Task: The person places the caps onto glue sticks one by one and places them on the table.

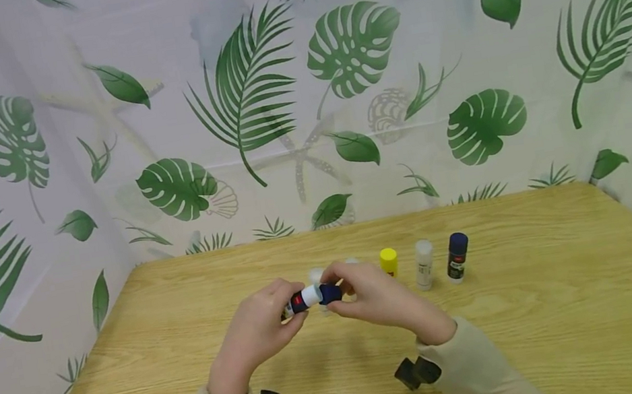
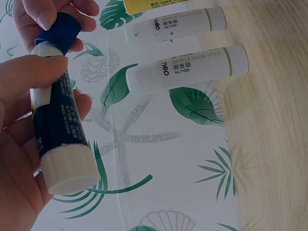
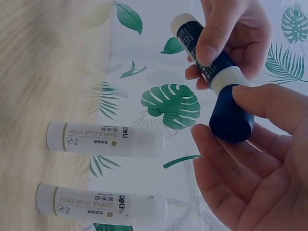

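My left hand (image 1: 259, 328) grips a glue stick (image 2: 65, 115) round its dark blue body, its white base towards the camera in the left wrist view. A dark blue cap (image 3: 232, 118) is pinched between the thumb and fingers of my right hand (image 1: 376, 293). The cap sits at an angle against the stick's white collar (image 3: 225, 79), and part of the collar shows between cap and body. Whether the cap is fully off cannot be told. Both hands are above the table. Two white glue sticks stand behind them, a nearer one (image 2: 187, 70) and another (image 2: 175, 26).
To the right on the wooden table (image 1: 554, 311) stand a yellow-capped stick (image 1: 389, 259), partly hidden by my right hand, a white glue stick (image 1: 425, 266) and a dark blue glue stick (image 1: 458, 257). A leaf-patterned cloth (image 1: 288, 92) rises behind the table.
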Motion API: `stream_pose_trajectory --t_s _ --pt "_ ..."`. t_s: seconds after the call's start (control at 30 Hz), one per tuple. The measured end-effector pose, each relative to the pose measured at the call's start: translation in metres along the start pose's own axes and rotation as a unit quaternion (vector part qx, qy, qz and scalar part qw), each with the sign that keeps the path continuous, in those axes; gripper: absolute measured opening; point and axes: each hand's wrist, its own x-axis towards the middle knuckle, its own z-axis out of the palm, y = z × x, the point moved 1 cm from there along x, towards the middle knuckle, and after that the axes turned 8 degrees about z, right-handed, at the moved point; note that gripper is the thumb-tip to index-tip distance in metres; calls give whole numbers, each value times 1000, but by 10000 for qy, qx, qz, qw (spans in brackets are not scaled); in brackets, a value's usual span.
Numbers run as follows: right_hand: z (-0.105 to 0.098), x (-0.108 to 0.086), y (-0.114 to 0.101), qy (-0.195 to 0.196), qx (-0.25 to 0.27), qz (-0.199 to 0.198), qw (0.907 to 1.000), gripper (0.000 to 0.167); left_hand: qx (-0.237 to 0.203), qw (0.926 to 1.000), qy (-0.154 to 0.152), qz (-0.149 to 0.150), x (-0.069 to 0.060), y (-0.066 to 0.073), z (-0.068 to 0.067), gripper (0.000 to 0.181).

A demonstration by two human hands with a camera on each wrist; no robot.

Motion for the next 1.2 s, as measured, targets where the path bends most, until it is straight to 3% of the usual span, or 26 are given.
stream_pose_trajectory --t_s 0.53,1.2 --pt "-5 -1 0 248 118 -179 9995 22 63 10000 -58 24 -1 2 2 25" --pt "-9 -1 4 169 232 -339 9990 21 28 9999 -106 -52 0 4 3 27"
